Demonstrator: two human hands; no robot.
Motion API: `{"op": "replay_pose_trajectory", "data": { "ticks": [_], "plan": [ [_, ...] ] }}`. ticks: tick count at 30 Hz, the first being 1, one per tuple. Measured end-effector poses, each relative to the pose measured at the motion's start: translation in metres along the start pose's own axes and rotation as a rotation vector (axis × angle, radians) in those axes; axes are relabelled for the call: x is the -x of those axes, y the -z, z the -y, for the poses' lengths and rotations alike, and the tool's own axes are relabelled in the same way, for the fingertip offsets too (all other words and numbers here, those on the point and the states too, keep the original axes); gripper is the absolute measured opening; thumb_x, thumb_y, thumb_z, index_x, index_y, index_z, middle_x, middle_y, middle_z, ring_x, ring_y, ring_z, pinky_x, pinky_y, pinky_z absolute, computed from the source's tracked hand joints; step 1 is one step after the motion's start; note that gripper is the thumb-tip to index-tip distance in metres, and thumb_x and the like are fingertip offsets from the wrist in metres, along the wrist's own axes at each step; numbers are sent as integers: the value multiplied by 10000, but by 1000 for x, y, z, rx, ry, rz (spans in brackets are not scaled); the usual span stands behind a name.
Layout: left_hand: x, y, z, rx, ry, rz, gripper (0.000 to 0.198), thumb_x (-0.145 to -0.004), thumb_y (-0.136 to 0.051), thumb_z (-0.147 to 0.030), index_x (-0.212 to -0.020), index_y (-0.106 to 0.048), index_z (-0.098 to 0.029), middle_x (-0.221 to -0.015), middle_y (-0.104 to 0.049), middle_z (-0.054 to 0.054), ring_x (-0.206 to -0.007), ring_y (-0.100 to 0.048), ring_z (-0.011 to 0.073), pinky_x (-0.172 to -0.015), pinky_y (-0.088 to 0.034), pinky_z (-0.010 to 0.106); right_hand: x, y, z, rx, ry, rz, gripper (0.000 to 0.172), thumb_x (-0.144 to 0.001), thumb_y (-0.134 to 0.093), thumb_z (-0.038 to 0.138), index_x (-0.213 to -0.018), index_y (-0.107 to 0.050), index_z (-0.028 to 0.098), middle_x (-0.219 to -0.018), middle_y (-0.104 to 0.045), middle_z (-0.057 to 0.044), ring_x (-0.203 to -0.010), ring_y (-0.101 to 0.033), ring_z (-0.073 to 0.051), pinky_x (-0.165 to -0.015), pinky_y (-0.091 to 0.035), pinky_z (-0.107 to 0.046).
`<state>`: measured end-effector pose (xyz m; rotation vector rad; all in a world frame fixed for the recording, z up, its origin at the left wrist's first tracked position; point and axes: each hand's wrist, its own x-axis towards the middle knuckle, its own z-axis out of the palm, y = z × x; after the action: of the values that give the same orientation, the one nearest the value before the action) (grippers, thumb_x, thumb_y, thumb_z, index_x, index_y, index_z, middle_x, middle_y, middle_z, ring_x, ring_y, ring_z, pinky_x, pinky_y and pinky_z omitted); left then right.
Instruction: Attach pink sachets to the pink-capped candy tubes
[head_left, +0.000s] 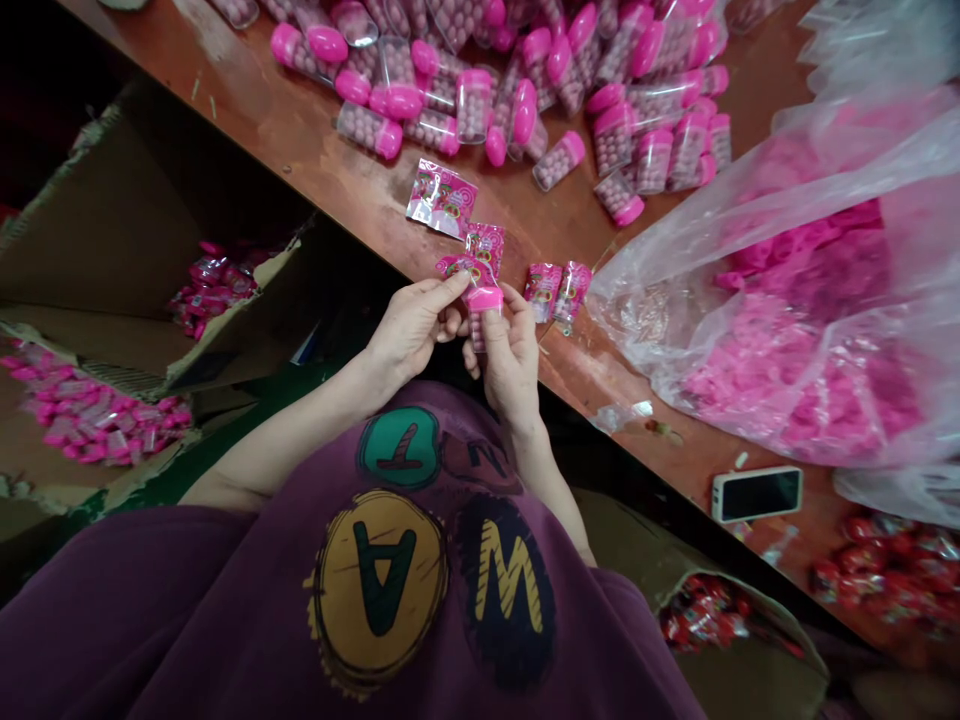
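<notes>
My right hand (pixel 512 360) is closed around a small clear candy bottle (pixel 475 328) filled with pale pink balls, its pink cap (pixel 485 299) facing away from me. My left hand (pixel 411 328) pinches a glossy pink printed wrapper (pixel 466 266) at the cap's far side; whether it touches the cap I cannot tell. Just beyond lies another printed wrapper (pixel 486 240) on the table. Farther off is a wider printed piece (pixel 442 198). To the right of my hands, two printed pieces (pixel 556 291) lie side by side.
Many pink-capped bottles (pixel 472 105) are heaped along the back of the brown table (pixel 330 190). On the right sits a clear plastic bag (pixel 817 330) of pink pieces, with a phone (pixel 756 494) and red-wrapped items (pixel 892 570) nearer. Cardboard boxes (pixel 82 240) stand below left.
</notes>
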<state>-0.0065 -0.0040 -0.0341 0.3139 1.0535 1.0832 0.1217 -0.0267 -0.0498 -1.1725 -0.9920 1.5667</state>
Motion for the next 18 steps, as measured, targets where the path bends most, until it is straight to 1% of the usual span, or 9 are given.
{"op": "replay_pose_trajectory", "data": {
  "ticks": [3, 5, 8, 11, 13, 16, 17, 18],
  "plan": [
    [0, 2, 0, -25, -9, 94, 493, -867, -824, -455, -597, -547, -149, -503, -517, -16, -481, -502, 58, -458, -299, 201, -1, 4, -2, -47, -25, 47, 506, -974, -630, 592, -1348, -434, 313, -766, -542, 79, -416, -411, -46, -342, -305, -190],
    [1, 3, 0, -38, 1, 123, 475, -848, -846, -428, -599, -561, -141, -500, -504, -24, -459, -464, 45, -446, -265, 204, 0, 5, -3, -29, -5, 49, 497, -983, -628, 569, -1363, -430, 317, -758, -528, 76, -446, -417, -54, -374, -329, -190],
    [4, 3, 1, -46, 35, 139, 415, -814, -880, -393, -649, -603, -131, -502, -487, -47, -425, -392, 24, -435, -229, 209, 4, 7, -4, 114, 66, 30, 498, -990, -628, 539, -1397, -428, 332, -797, -563, 50, -549, -489, -83, -470, -417, -209],
    [4, 2, 3, -29, 50, 167, 351, -775, -909, -362, -736, -657, -119, -534, -513, -51, -424, -375, 17, -429, -210, 208, 4, 12, -6, 282, 137, 0, 521, -978, -659, 508, -1419, -447, 330, -859, -601, 23, -646, -535, -108, -574, -490, -242],
    [1, 3, 4, -13, 69, 183, 360, -754, -920, -370, -757, -663, -119, -548, -525, -49, -422, -374, 15, -422, -197, 205, 2, 16, -6, 244, 92, 10, 535, -976, -654, 515, -1433, -448, 329, -820, -578, 29, -618, -513, -110, -544, -466, -237],
    [0, 0, 1, -18, 85, 178, 413, -707, -938, -412, -729, -641, -127, -524, -486, -61, -416, -359, 18, -415, -188, 198, -2, 17, 1, 76, -68, 81, 530, -983, -602, 564, -1430, -466, 316, -739, -518, 54, -522, -447, -93, -441, -363, -200],
    [2, -2, -2, -31, 76, 169, 429, -688, -945, -429, -726, -640, -130, -520, -475, -65, -418, -358, 20, -415, -193, 195, -1, 17, 6, 62, -94, 98, 525, -982, -591, 575, -1418, -481, 305, -745, -528, 52, -514, -451, -88, -431, -360, -192],
    [5, -5, -5, -55, 61, 159, 456, -673, -943, -463, -697, -629, -133, -510, -464, -63, -417, -349, 22, -412, -193, 196, 1, 17, 10, 101, -73, 87, 521, -979, -589, 571, -1412, -500, 295, -797, -571, 33, -545, -503, -91, -452, -407, -195]
  ]
}}
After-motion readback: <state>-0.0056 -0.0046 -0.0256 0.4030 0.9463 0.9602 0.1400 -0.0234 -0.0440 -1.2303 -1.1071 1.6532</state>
